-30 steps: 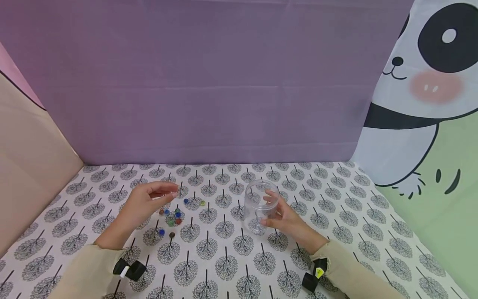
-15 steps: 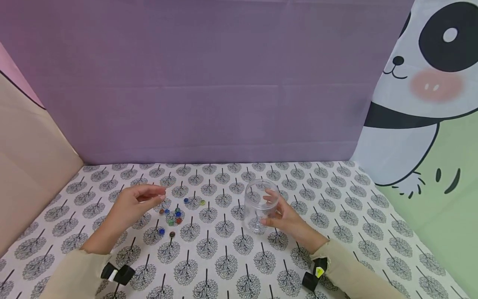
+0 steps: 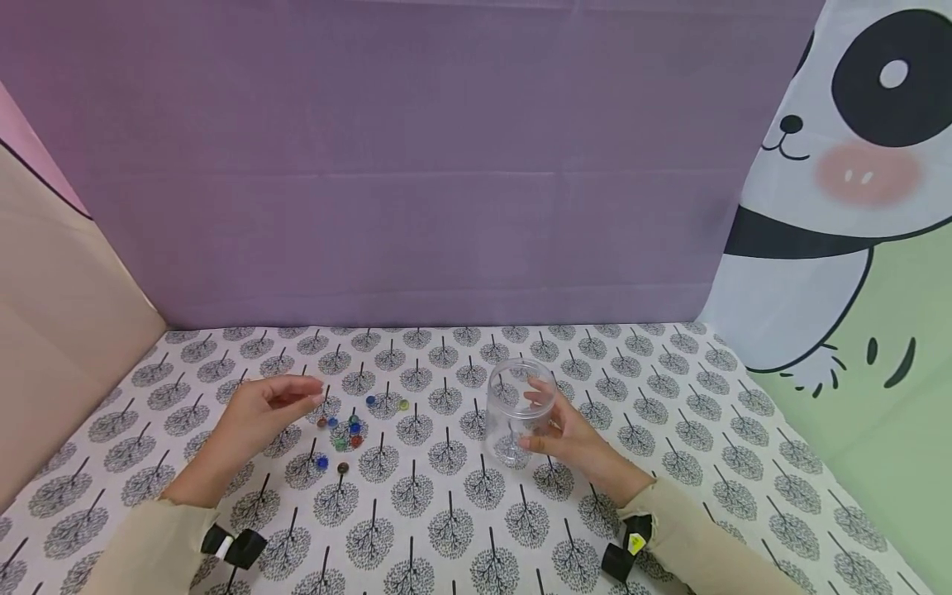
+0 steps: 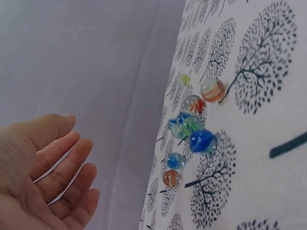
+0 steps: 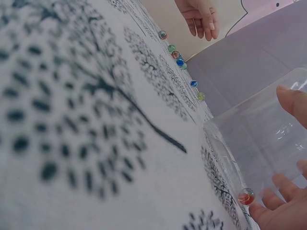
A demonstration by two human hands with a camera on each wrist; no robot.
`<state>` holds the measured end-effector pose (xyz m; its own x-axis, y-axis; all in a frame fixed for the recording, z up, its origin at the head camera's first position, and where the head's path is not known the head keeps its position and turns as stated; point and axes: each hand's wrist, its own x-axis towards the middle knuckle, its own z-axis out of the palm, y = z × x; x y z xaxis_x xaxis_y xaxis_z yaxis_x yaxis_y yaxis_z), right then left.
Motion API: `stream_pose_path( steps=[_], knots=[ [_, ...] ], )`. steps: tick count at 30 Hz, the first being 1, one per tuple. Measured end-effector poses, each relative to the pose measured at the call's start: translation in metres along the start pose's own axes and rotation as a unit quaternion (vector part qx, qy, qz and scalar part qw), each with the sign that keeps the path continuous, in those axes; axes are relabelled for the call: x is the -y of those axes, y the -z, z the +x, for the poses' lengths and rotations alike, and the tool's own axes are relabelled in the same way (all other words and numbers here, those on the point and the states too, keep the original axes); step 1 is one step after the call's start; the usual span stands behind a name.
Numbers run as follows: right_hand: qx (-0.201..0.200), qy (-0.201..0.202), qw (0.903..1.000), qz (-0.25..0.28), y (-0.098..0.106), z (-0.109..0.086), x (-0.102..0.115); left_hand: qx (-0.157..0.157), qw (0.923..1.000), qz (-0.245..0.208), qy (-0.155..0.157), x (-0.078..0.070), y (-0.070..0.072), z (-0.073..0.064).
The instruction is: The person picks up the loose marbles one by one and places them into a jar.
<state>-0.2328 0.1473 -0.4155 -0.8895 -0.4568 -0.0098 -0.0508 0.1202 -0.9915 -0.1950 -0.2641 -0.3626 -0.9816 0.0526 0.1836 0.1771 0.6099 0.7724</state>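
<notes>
My left hand (image 3: 256, 413) hovers just left of a loose group of glass marbles (image 3: 354, 428) on the cloth. In the left wrist view its fingers are relaxed, with nothing between them. A dark blue marble (image 4: 202, 141) is among several in the cluster there. My right hand (image 3: 568, 438) grips a clear plastic jar (image 3: 506, 421), which stands upright and open-topped, fingers behind and thumb in front. In the right wrist view an orange-red marble (image 5: 246, 196) shows near the jar's bottom by the fingertips; I cannot tell whether it is inside or beside the jar.
A white cloth (image 3: 446, 504) printed with dark trees covers the table. A purple curtain (image 3: 446, 165) closes off the back, with a panda-print cloth (image 3: 788, 306) at the right and a beige cloth (image 3: 59, 314) at the left. A yellow-green marble (image 3: 404, 405) lies apart.
Over the past second my left hand has drawn back to the left, away from above the marbles, then stayed nearly still. The right hand and jar have held their place.
</notes>
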Motion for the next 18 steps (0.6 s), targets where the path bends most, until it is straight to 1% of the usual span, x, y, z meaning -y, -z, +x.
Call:
stream_pose_path(
  steps=[9,14,18],
  knots=[
    [0.003,0.002,1.0000,0.002,0.000,0.000,0.000,0.008,0.9998,-0.006,0.016,0.012,-0.003,0.003],
    [0.001,0.002,1.0000,0.009,0.000,-0.001,0.001,0.015,0.9995,-0.023,0.016,0.019,-0.006,0.004],
    [-0.005,-0.003,0.9999,0.009,-0.001,-0.001,0.001,0.026,0.9987,-0.036,0.023,0.024,-0.009,0.005]
  ],
)
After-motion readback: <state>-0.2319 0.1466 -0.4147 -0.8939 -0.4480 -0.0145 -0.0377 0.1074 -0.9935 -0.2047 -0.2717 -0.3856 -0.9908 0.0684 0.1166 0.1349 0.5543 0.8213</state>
